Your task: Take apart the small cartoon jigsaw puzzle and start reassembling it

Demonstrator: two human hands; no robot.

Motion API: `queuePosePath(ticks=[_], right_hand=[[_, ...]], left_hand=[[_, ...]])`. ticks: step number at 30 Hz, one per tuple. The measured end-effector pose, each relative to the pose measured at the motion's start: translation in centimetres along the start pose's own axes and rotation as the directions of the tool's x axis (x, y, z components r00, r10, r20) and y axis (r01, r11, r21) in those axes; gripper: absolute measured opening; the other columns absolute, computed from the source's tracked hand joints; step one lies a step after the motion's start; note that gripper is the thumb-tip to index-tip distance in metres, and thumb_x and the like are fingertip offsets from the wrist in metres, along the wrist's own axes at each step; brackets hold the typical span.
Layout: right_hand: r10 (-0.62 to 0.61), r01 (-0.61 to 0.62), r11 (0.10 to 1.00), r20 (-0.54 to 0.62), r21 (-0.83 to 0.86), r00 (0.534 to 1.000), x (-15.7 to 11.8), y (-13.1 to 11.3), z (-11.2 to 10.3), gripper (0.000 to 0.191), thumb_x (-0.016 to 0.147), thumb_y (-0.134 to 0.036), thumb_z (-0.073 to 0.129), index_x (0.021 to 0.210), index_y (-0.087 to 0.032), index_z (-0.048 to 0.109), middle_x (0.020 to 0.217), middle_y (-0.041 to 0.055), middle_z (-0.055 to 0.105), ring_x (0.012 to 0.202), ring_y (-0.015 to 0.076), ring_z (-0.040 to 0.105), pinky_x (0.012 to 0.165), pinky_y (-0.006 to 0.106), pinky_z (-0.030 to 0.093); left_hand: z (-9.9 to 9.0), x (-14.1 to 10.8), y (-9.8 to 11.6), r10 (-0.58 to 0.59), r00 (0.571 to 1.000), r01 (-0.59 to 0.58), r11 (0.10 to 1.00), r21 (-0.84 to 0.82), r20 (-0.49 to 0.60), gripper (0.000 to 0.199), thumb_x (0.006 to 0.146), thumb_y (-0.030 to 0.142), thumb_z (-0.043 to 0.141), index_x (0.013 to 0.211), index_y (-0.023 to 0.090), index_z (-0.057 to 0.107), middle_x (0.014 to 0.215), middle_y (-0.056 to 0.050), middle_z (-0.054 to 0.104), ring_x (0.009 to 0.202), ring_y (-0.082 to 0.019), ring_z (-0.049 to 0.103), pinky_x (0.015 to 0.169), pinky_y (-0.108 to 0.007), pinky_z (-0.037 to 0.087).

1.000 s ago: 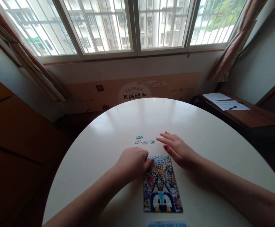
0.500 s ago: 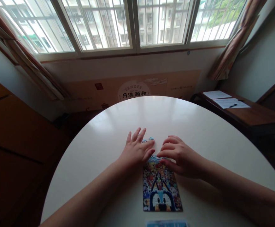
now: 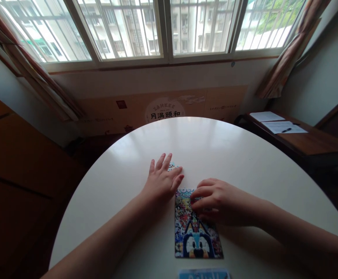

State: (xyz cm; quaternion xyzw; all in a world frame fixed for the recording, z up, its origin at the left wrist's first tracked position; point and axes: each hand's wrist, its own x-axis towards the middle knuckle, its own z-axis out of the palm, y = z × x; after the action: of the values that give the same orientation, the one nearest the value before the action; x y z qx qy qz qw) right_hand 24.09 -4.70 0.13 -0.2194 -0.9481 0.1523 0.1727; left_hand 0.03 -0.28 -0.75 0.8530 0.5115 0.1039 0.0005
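Observation:
A colourful jigsaw puzzle (image 3: 198,244) with a blue cartoon dog's face lies flat on the white round table (image 3: 105,201). My left hand (image 3: 163,176) is spread beyond the puzzle's upper left corner, its fingers over a few small light-blue puzzle pieces (image 3: 173,166). The hand partly hides those pieces. On the puzzle's upper right part rests my right hand (image 3: 215,199), fingers loosely bent and a little apart. Nothing shows between its fingers, and it covers some of the picture there.
At the near edge of the view lies a blue printed item (image 3: 204,274), partly cut off. A brown side table (image 3: 323,139) on the right bears papers (image 3: 285,127) and a pen (image 3: 287,130). Windows with bars and a printed cardboard panel (image 3: 99,112) stand beyond the table.
My left hand has moved a little left and away from me, with the small pieces also further left. My right hand has come slightly nearer, down over the puzzle, uncovering its top edge.

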Motion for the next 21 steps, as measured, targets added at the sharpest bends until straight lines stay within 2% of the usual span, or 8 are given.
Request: queuePosePath(ticks=[3,6,8,10,13,15,21], right_hand=[[0.016,-0.016,1.0,0.017,-0.008,1.0,-0.1,0.1,-0.5,0.016,0.095,-0.03,0.064,0.108,-0.03,0.074,0.113,0.0002,0.073,0.099,0.0189,0.062,0.091,0.039,0.047],[0.021,-0.021,0.999,0.025,-0.025,0.999,0.0,0.2,-1.1,0.015,0.095,-0.03,0.063,0.104,-0.029,0.075,0.109,0.0007,0.074,0.095,0.0193,0.063,0.09,0.04,0.048],[0.029,-0.028,0.999,0.022,-0.033,0.999,-0.1,0.4,-1.4,0.013,0.095,-0.03,0.063,0.1,-0.028,0.075,0.105,0.0006,0.075,0.092,0.019,0.063,0.09,0.04,0.048],[0.04,-0.039,0.999,0.026,-0.035,0.999,-0.2,0.5,-1.5,0.012,0.095,-0.029,0.063,0.096,-0.027,0.075,0.101,0.0002,0.075,0.09,0.0185,0.064,0.088,0.04,0.047],[0.043,-0.042,0.998,0.022,-0.044,0.999,-0.3,0.7,-1.5,0.01,0.093,-0.027,0.064,0.094,-0.027,0.074,0.098,0.0,0.074,0.087,0.0174,0.063,0.086,0.039,0.048],[0.037,-0.037,0.998,0.006,-0.056,0.999,-0.3,0.6,-1.3,0.01,0.092,-0.026,0.064,0.097,-0.027,0.073,0.102,0.001,0.074,0.089,0.0176,0.063,0.085,0.039,0.048],[0.035,-0.035,0.997,-0.001,-0.071,0.999,-0.1,0.3,-1.0,0.02,0.094,-0.026,0.063,0.113,-0.029,0.07,0.123,0.002,0.07,0.107,0.021,0.063,0.095,0.043,0.048]], left_hand=[[-1.2,-0.3,0.2,-0.001,0.996,0.0,1.0,-0.015,-0.091,0.038,0.103,0.04,0.042,0.127,0.025,0.067,0.162,-0.011,0.034,0.149,-0.037,0.025,0.116,-0.067,0.023],[-2.8,-0.9,0.9,0.053,0.981,-0.057,0.998,-0.019,-0.185,0.032,0.1,0.033,0.049,0.118,0.019,0.071,0.143,-0.015,0.056,0.131,-0.034,0.05,0.108,-0.057,0.041],[-3.7,-1.4,1.5,0.095,0.987,-0.1,0.994,-0.034,-0.127,0.025,0.098,0.031,0.052,0.102,0.019,0.074,0.117,-0.012,0.07,0.105,-0.028,0.063,0.094,-0.049,0.052],[-4.0,-1.8,2.0,0.102,0.995,-0.103,0.993,-0.05,-0.019,0.023,0.097,0.032,0.055,0.094,0.019,0.074,0.1,-0.009,0.072,0.092,-0.026,0.065,0.082,-0.043,0.055],[-3.8,-2.0,2.6,0.088,0.991,-0.084,0.995,-0.049,0.1,0.021,0.093,0.035,0.062,0.093,0.018,0.073,0.097,-0.009,0.071,0.092,-0.027,0.066,0.078,-0.041,0.056],[-3.5,-1.9,2.8,0.088,0.986,-0.082,0.996,-0.047,0.145,0.018,0.091,0.034,0.065,0.089,0.018,0.072,0.095,-0.009,0.071,0.092,-0.027,0.066,0.079,-0.041,0.056],[-3.2,-1.4,2.9,0.081,0.982,-0.071,0.996,-0.063,0.168,0.014,0.092,0.029,0.063,0.085,0.019,0.07,0.095,-0.007,0.069,0.091,-0.025,0.065,0.08,-0.04,0.055]])
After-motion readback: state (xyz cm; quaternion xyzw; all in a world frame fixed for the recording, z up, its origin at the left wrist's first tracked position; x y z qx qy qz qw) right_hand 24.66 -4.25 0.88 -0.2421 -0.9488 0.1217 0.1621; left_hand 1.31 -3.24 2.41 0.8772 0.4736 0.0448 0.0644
